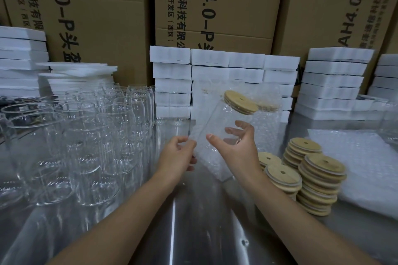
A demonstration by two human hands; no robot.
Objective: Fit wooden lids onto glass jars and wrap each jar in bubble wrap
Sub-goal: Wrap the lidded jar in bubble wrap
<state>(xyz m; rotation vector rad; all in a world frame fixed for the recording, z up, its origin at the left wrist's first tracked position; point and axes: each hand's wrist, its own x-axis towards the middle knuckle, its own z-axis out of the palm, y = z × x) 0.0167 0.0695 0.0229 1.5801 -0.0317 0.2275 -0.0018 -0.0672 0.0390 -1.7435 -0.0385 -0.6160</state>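
Here, right hand (237, 146) grasps jar (217, 119), left hand (176, 155) pinches bubble wrap (266, 127); jar outline faint against it.

Steel table (193, 232): jars (86, 135), lid stacks (318, 183), bubble wrap (370, 168), prob. foam blocks (333, 79).

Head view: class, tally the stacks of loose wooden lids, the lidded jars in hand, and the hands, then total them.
Stacks of round wooden lids: 4
Lidded clear glass jar in hand: 1
Left hand, right hand: 2
Total: 7
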